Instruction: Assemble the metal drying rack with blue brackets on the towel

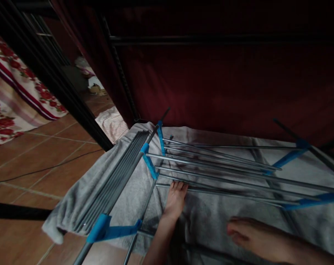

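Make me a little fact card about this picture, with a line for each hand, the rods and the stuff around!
Left hand: fingers on a metal rod; how tightly, I cannot tell
Right hand: over the blanket, nothing seen in it
Thin rods: side by side in a row, left of the left hand
Blue plastic parts: on the metal poles
Behind: dark red cloth
Far left: flowery cloth, brown tiled floor

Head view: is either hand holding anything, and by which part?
The left hand has its fingers over a metal rod near its left end; whether they grip it cannot be told. The right hand holds nothing visible.
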A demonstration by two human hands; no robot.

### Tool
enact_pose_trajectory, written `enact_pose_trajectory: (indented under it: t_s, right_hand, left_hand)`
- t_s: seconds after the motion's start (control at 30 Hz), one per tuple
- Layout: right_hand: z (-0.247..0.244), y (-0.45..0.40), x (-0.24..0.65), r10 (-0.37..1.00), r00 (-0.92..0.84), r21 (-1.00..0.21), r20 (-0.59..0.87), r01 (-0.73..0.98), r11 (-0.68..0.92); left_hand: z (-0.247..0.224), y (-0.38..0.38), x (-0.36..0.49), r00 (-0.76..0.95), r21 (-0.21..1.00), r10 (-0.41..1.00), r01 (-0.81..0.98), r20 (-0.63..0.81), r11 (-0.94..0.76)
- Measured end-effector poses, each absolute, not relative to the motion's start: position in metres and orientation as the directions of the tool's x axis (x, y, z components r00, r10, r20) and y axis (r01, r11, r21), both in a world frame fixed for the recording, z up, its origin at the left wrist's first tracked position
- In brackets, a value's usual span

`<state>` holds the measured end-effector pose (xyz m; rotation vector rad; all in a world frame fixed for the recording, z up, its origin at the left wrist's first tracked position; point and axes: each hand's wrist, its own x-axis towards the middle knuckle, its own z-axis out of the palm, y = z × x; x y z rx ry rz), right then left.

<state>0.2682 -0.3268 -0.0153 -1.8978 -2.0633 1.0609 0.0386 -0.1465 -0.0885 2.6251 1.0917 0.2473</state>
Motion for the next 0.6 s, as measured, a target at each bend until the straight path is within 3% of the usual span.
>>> enact_pose_trajectory:
  t_s: [0.07, 0.2, 0.33, 0.47, 0.6]
  right_hand:
    - [-0.048, -0.312, 0.250, 0.945, -0.178, -0.517, -0.275, 0.856, 0.011]
    - [-0.093, -0.278, 0.239, 0.994, -0.104, -0.240, 0.032, 0.965, 0.109]
    - [-0.116, -0.250, 0.223, 0.971, -0.036, -0.115, 0.237, 0.991, 0.065]
    - [-0.130, -0.223, 0.205, 0.960, 0.028, -0.072, 0.280, 0.997, -0.008]
    - [-0.126, -0.191, 0.196, 0.964, -0.067, -0.149, 0.257, 0.983, 0.108]
  left_hand:
    - [-0.083, -0.145, 0.039, 0.691, 0.313, 0.723, 0.680, 0.031, -0.663]
    - [-0.070, -0.143, 0.040, 0.677, 0.301, 0.731, 0.683, 0.080, -0.666]
    - [-0.061, -0.145, 0.044, 0.655, 0.282, 0.743, 0.693, 0.138, -0.664]
    - [-0.064, -0.147, 0.051, 0.648, 0.226, 0.746, 0.712, 0.153, -0.665]
    - [-0.075, -0.149, 0.059, 0.663, 0.185, 0.734, 0.711, 0.146, -0.679]
